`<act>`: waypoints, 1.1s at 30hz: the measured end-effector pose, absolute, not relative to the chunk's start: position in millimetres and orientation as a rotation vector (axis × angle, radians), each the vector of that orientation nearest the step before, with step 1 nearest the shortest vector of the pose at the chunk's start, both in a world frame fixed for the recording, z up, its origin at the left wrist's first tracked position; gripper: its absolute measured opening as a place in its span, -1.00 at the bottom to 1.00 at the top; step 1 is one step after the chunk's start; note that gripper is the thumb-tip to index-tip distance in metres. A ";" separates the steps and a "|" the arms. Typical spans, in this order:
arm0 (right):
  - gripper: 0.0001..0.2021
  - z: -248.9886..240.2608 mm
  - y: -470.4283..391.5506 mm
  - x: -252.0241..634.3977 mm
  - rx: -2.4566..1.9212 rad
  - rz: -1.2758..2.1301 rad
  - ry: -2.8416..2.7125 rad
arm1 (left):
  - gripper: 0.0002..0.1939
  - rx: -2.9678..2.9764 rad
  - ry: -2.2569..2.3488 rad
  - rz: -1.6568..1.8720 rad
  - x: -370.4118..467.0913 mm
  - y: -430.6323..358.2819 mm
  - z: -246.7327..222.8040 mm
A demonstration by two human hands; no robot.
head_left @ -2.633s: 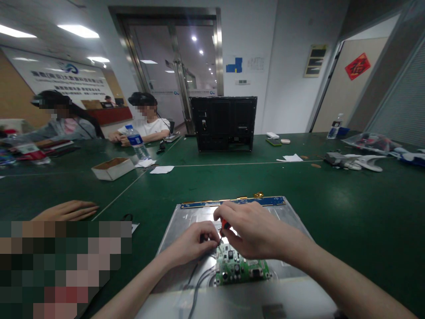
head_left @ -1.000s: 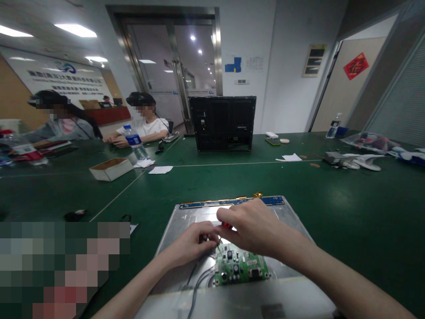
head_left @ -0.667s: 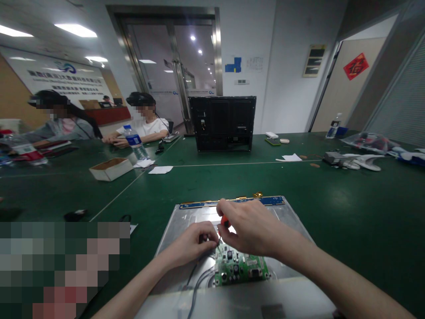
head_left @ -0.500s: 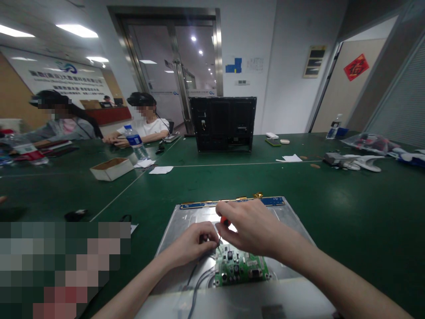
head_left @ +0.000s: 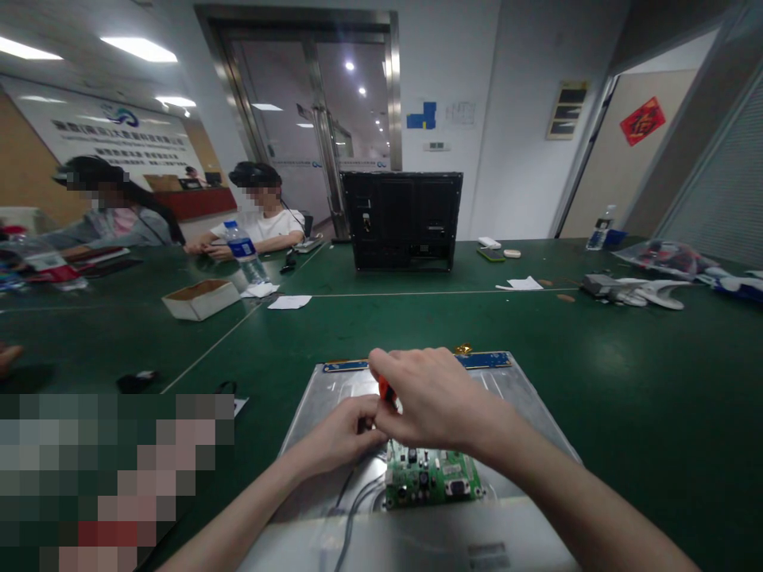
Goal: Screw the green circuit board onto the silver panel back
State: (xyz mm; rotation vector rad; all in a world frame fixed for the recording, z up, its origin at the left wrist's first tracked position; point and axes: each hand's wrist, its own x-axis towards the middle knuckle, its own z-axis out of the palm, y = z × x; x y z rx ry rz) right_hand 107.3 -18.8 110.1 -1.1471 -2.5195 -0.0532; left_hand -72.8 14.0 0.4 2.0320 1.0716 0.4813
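A metal display panel (head_left: 524,429) lies flat before me, with a green circuit board (head_left: 435,479) on it and a blue strip board (head_left: 492,361) along its far edge. My right hand (head_left: 426,397) is closed around the red handle of a screwdriver-like tool (head_left: 386,389); its tip is hidden behind the fingers. My left hand (head_left: 349,429) touches my right hand near the board's far left corner. Its fingers are pinched together, and what they hold is too small to make out. Grey cables (head_left: 351,520) run left of the board.
A black monitor back (head_left: 405,222) stands across the green table (head_left: 625,397). Left are an open white box (head_left: 201,302) and a water bottle (head_left: 244,253); two people sit beyond. White gloves (head_left: 649,292) and a plastic bag (head_left: 668,258) lie right.
My right hand has moved a little left with the red-handled tool, closer against my left hand, and now covers the tool's shaft. My left hand has barely moved.
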 end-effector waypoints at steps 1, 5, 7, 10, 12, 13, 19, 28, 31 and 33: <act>-0.80 110.4 -18.5 108.0 -1.168 -0.066 -2.522 | -0.90 2.029 1.040 0.489 -72.5 13.8 1.6; -0.73 111.3 -17.0 106.7 -1.261 -0.084 -2.551 | -0.90 1.989 1.032 0.507 -71.4 11.0 6.2; -0.78 111.2 -16.7 105.7 -1.286 -0.093 -2.557 | -0.89 1.981 1.035 0.506 -70.9 10.3 6.7; -0.82 111.3 -17.0 107.0 -1.264 -0.082 -2.548 | -0.90 2.007 0.982 0.511 -71.0 11.7 5.3; -0.82 112.1 -17.6 109.4 -1.216 -0.047 -2.541 | -0.91 2.028 0.946 0.503 -71.8 13.8 3.5; -0.83 112.6 -17.9 110.7 -1.197 -0.030 -2.537 | -0.91 2.039 0.939 0.501 -72.3 14.8 2.6; -0.74 113.4 -18.2 112.4 -1.213 -0.023 -2.544 | -0.89 2.023 0.979 0.490 -74.5 16.6 -0.3; -0.85 110.2 -16.0 110.1 -1.289 -0.102 -2.510 | -0.89 2.033 0.990 0.477 -74.8 16.2 -1.5; -0.82 112.4 -17.8 111.6 -1.225 -0.034 -2.544 | -0.90 2.050 0.956 0.506 -72.8 15.4 0.9; -0.83 113.9 -19.4 112.5 -1.178 -0.014 -2.568 | -0.90 2.062 0.953 0.505 -72.1 15.1 2.3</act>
